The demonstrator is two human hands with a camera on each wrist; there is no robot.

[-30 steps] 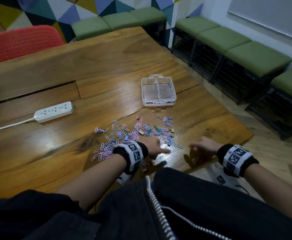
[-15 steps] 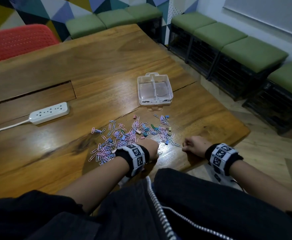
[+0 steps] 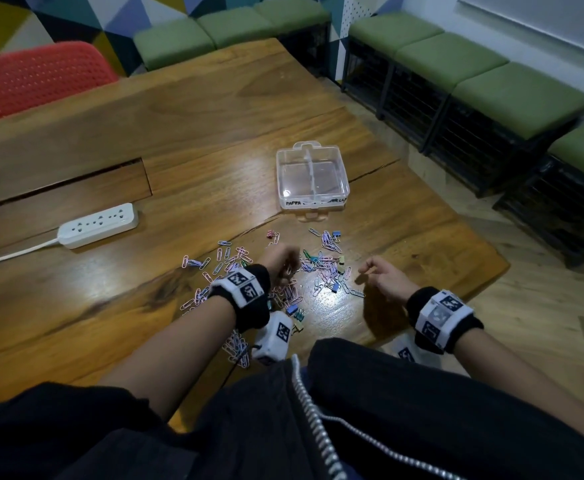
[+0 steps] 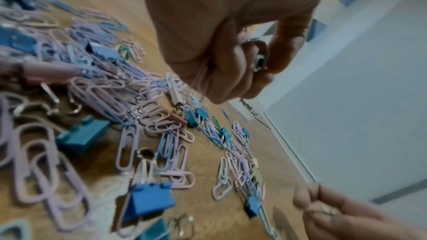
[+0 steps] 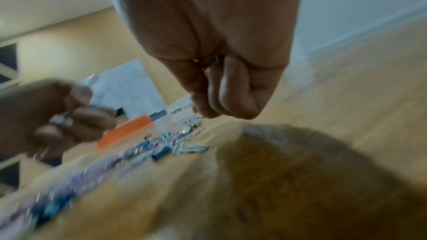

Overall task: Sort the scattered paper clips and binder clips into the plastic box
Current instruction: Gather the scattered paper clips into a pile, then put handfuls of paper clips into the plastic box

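I see my left hand (image 3: 281, 263) above the middle of the clips pile (image 3: 273, 271), fingers curled into a fist. From the left wrist view it grips a small metal clip (image 4: 260, 62) between the thumb and the folded fingers (the kind of clip I cannot tell, it is blurred).

My right hand (image 3: 382, 277) is to the right of the pile, a little above the counter (image 3: 110, 150), with thumb and fingertips pressed together. In the left wrist view something small and shiny (image 4: 329, 211) sits in this pinch, too small to name.

The paper clips (image 4: 129, 145) (mostly pink, lilac and blue) and the blue binder clips (image 4: 150, 200) lie scattered on the near part of the counter. The clear plastic box (image 3: 313, 176) stands open on the far side of the pile, apart from it. I see nothing in its two compartments.

A white power strip (image 3: 98, 225) lies far to the left.
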